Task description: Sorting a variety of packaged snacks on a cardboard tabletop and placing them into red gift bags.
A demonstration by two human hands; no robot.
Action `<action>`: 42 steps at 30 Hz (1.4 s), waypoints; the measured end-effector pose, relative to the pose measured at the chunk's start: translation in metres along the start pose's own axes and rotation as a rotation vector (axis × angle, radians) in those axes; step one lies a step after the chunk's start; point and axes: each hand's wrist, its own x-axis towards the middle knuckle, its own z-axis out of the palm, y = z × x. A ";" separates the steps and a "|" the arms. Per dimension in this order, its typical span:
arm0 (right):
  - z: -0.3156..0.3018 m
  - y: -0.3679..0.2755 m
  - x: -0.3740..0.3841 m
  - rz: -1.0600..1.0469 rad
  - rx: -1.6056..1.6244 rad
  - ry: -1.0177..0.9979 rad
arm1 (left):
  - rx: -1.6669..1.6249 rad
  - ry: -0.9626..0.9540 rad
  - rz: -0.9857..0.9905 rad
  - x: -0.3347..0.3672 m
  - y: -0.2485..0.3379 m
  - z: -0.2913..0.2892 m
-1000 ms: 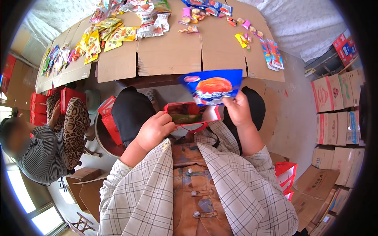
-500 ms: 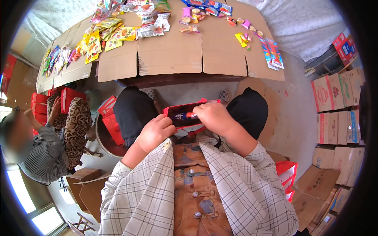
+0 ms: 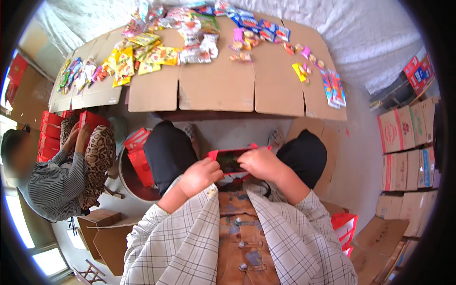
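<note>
Between my knees a red paper bag (image 3: 214,155) stands with its mouth facing up. Something dark green shows inside it, too shaded to name. My left hand (image 3: 202,175) is closed on the bag's near left rim. Across the right side of the mouth lies my right hand (image 3: 261,164), its fingers curled at the rim and partly inside. What its fingertips touch within is hidden.
A cardboard-covered table (image 3: 216,90) ahead bears yellow snack packets (image 3: 124,66), blue packets (image 3: 249,21) and small candies (image 3: 244,42). A person (image 3: 52,180) sits at left beside red bags (image 3: 50,133). A round tub (image 3: 124,173) holds red bags. Cartons (image 3: 396,164) stack at right.
My head view has shifted, so the table sits lower in it. The blue and orange packet seen at my right fingers inside the bag no longer shows; dark green shows there.
</note>
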 end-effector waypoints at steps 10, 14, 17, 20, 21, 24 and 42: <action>-0.030 0.004 0.023 0.066 -0.002 0.022 | 0.046 -0.125 -0.086 -0.005 -0.034 0.033; -0.046 0.013 0.060 0.081 0.007 0.081 | 0.066 -0.235 -0.048 -0.005 -0.047 0.060; -0.057 0.021 0.110 0.036 0.009 0.162 | 0.048 -0.320 -0.089 -0.003 -0.048 0.067; -0.064 0.031 0.176 -0.026 -0.065 0.278 | -0.027 -0.313 -0.120 -0.006 -0.054 0.081; -0.066 0.036 0.200 -0.056 -0.094 0.303 | -0.091 -0.307 -0.153 -0.005 -0.055 0.081; -0.066 0.050 0.273 -0.118 -0.174 0.397 | -0.148 -0.319 -0.180 0.002 -0.057 0.078; -0.044 0.070 0.233 -0.158 -0.219 0.461 | -0.160 0.081 -0.265 0.018 -0.053 0.052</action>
